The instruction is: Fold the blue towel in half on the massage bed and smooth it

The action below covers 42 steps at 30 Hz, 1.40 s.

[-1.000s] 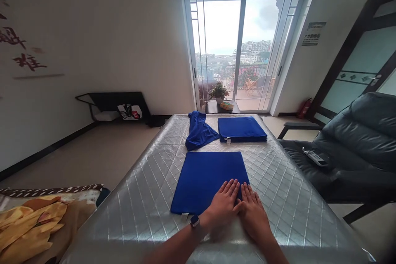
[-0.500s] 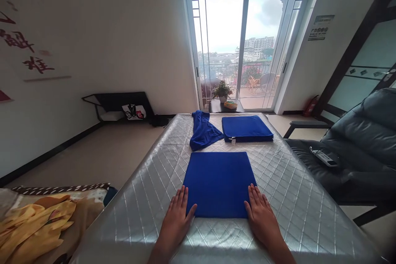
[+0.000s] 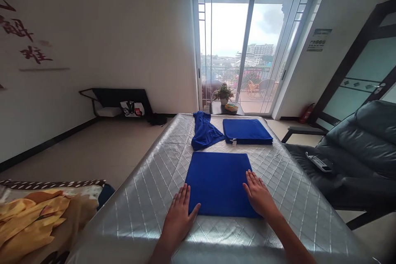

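Note:
A blue cloth point(image 3: 219, 183), spread flat as a rough square, lies on the silver quilted table cover point(image 3: 154, 198) in front of me. My left hand point(image 3: 180, 210) rests at its near left edge, fingers stretched out and thumb on the fabric. On its right edge lies my right hand point(image 3: 258, 192), palm down with the fingers extended. Beyond it, a neat stack of folded blue cloths point(image 3: 246, 130) with a small white tag sits at the right. Left of that stack is a crumpled blue cloth point(image 3: 204, 132).
At the right stands a dark armchair point(image 3: 355, 165) with a remote control point(image 3: 318, 162) on its seat. A small table with a potted plant point(image 3: 224, 93) is by the glass door. Yellow fabric point(image 3: 34, 218) lies low at the left.
My right hand has slid forward along the cloth's right edge. My left hand stays at the left edge. The view has shifted slightly.

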Motion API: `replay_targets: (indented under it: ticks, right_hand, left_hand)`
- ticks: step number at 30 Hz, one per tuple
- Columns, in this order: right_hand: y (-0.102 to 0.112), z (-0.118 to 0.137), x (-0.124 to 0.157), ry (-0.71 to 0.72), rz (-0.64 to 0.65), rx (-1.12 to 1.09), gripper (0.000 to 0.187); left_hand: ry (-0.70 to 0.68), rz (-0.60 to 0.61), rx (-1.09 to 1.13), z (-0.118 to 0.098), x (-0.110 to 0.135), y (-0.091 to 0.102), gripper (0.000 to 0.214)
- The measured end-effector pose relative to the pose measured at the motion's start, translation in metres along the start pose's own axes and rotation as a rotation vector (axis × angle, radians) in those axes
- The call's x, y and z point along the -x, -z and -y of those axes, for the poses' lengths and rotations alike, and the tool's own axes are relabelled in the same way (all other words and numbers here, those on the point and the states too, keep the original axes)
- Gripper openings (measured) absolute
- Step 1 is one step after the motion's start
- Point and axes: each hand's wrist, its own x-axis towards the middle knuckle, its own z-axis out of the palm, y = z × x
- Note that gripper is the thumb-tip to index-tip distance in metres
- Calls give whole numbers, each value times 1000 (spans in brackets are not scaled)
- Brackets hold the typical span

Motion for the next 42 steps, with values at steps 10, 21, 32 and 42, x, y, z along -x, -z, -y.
replay_targets:
  ticks: [10,21,32,42]
  right_hand:
    - [-32,1,-12,-67,26,15,66]
    - [-20,3,-8,-28,74,81,62]
    - [-26,3,-13,-79,68,-4,64]
    - [-9,3,-39,-46,116,62,65]
  left_hand:
    - [-37,68,-29,-51,-45,11,85]
    - [-533,89,204,-188,-106,-27,69]
    - [-43,152,-46,-27,-73,6,87]
    - [-17,38,-87,-15,-68,-10,88]
